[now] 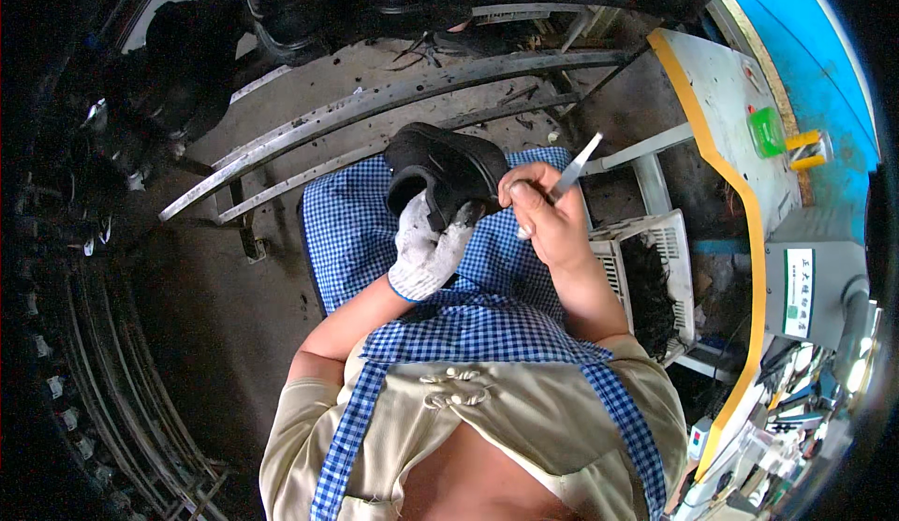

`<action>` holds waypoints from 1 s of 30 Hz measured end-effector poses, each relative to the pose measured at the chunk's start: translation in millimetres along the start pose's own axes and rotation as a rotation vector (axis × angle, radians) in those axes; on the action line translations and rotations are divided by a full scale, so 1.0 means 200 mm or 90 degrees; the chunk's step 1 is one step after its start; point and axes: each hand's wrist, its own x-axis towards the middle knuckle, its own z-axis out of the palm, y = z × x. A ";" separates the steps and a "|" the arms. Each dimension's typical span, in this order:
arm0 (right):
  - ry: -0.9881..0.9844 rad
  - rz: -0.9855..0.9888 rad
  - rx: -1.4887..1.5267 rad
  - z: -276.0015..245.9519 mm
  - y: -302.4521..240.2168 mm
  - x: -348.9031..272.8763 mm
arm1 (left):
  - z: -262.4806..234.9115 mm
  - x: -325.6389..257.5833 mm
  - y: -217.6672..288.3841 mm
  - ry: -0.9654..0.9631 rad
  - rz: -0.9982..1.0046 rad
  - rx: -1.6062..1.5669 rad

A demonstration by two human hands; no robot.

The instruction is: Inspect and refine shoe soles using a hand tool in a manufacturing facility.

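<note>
Shoe (448, 170): black, held over the lap, just beyond both hands; its opening faces the person. The lower edge rests in the left hand and touches the right hand's fingertips.

Left hand (426, 249): in a white work glove, fingers curled up around the near underside of the shoe, gripping it from below.

Right hand (548, 217): bare, fingers pressed together around a blade (573, 173), a thin, flat metal strip. The blade's free end points up and away, to the right of the shoe; its lower end runs through the fist. The hand sits just right of the shoe, touching it at the sole edge.

Apron (356, 231): blue-and-white check, spread over the lap beneath both hands.

Basket (670, 240): white plastic, just right of the right hand, holding dark scraps.

Table (726, 109): grey top with yellow edge, well right of the hands.

Rails (375, 109): curved metal, beyond the shoe.
</note>
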 end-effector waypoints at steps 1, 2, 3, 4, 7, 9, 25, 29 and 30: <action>0.029 0.040 0.158 0.00 0.00 0.02 | -0.01 -0.02 0.01 0.074 -0.133 0.059; 0.039 0.017 0.208 0.00 -0.01 0.04 | -0.03 0.04 0.03 0.088 -0.152 -0.110; 0.048 -0.020 0.220 0.01 0.00 0.05 | -0.07 0.11 0.02 0.101 -0.170 -0.279; 0.052 -0.045 0.198 0.01 0.00 0.05 | -0.10 0.11 -0.01 0.083 -0.226 -0.301; 0.097 -0.101 -0.028 -0.08 0.08 0.12 | -0.10 0.14 0.08 0.058 -0.044 -0.049; 0.151 -0.054 -0.201 -0.11 0.09 0.19 | -0.12 0.14 0.08 0.009 -0.071 -0.093; -0.014 0.298 0.214 -0.19 0.39 0.07 | -0.36 0.21 0.06 -0.402 0.228 0.147; -0.083 0.282 0.283 -0.34 0.50 -0.02 | -0.46 0.12 0.00 0.186 -0.061 -0.079; 0.009 0.346 0.310 -0.32 0.46 -0.08 | -0.49 0.16 -0.06 0.265 -0.031 0.122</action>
